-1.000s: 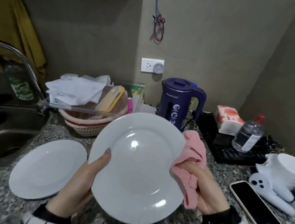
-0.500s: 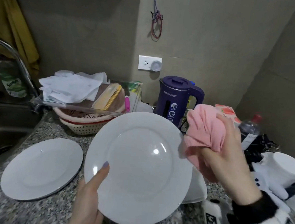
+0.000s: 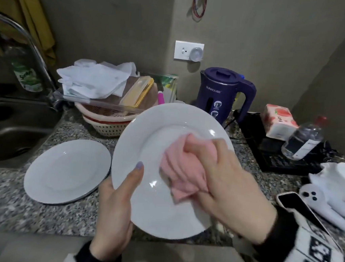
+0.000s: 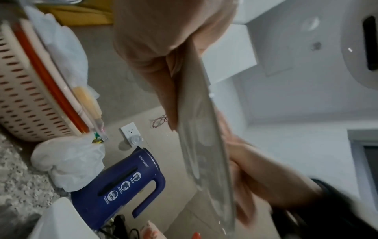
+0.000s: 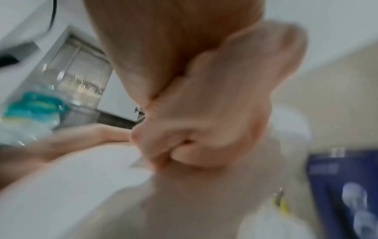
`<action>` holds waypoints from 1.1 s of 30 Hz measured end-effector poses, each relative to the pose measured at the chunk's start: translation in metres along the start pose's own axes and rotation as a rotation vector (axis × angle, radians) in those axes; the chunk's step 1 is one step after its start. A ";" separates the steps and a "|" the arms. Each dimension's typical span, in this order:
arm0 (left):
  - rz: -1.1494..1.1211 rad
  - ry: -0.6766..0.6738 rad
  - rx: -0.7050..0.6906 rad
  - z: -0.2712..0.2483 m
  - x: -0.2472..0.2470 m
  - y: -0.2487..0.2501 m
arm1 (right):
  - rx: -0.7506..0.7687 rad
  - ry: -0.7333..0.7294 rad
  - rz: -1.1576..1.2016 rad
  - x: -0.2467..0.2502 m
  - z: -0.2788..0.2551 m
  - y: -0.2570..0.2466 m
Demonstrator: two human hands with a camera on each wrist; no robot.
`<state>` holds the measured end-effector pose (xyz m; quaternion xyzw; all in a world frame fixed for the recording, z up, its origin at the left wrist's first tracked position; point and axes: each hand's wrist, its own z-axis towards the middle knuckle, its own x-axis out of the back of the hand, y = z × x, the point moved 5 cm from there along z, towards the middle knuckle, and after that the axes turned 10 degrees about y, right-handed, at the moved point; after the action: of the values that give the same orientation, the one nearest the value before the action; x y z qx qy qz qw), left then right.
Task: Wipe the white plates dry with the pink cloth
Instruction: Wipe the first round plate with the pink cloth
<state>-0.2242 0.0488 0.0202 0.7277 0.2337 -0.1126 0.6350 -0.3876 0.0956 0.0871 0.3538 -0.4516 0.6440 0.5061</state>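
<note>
Left hand [image 3: 116, 207] grips the tilted plate [image 3: 151, 207] by its near-left rim, thumb on its face. Right hand [image 3: 225, 182], fingers curled round the bunched cloth [image 3: 183, 169], presses it onto the plate's centre. Second plate [image 3: 65, 170] lies flat left of the left hand.

My right wrist view is smeared with motion blur, so my right hand [image 5: 184, 90] and the pink cloth [image 5: 214, 113] melt together. My right hand [image 3: 221, 176] covers part of the held plate [image 3: 151, 201]; my fingers behind it are hidden.
</note>
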 end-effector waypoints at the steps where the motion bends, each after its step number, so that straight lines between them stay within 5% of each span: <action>1: 0.023 -0.012 -0.006 -0.002 -0.001 0.000 | -0.074 0.076 -0.043 0.008 0.009 0.005; 3: 0.053 -0.010 -0.005 -0.003 -0.003 -0.001 | -0.017 0.033 -0.098 0.003 0.015 -0.001; 7: 0.097 0.020 0.040 0.003 0.004 -0.006 | 0.085 -0.302 0.121 -0.043 -0.007 -0.014; 11: 0.133 0.020 0.164 0.001 0.015 -0.021 | -0.082 -0.191 0.315 -0.054 -0.002 0.000; 14: 0.186 -0.008 0.234 0.001 0.028 -0.032 | -0.034 -0.213 0.340 -0.043 -0.003 0.002; 17: 0.193 0.004 0.318 0.002 0.041 -0.037 | -0.063 -0.065 0.503 -0.009 -0.010 0.017; 20: 0.170 0.011 0.411 0.002 0.050 -0.035 | -0.451 0.119 0.758 0.005 -0.024 0.054; 23: 0.231 -0.055 0.380 0.001 0.050 -0.029 | -0.994 -0.067 1.267 -0.044 -0.048 0.063; 26: 0.222 -0.104 0.401 -0.004 0.038 -0.021 | -1.123 -0.186 1.565 -0.083 -0.059 0.047; 30: 0.442 -0.230 0.299 0.008 0.028 -0.001 | -1.147 -0.078 1.744 -0.093 -0.064 0.044; 33: 0.782 -0.276 0.052 0.029 0.031 0.024 | -1.181 0.044 1.809 -0.098 -0.071 0.047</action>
<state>-0.1824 0.0245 0.0221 0.7556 -0.1504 0.0348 0.6366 -0.4098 0.1257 -0.0367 -0.4226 -0.7754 0.4655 -0.0586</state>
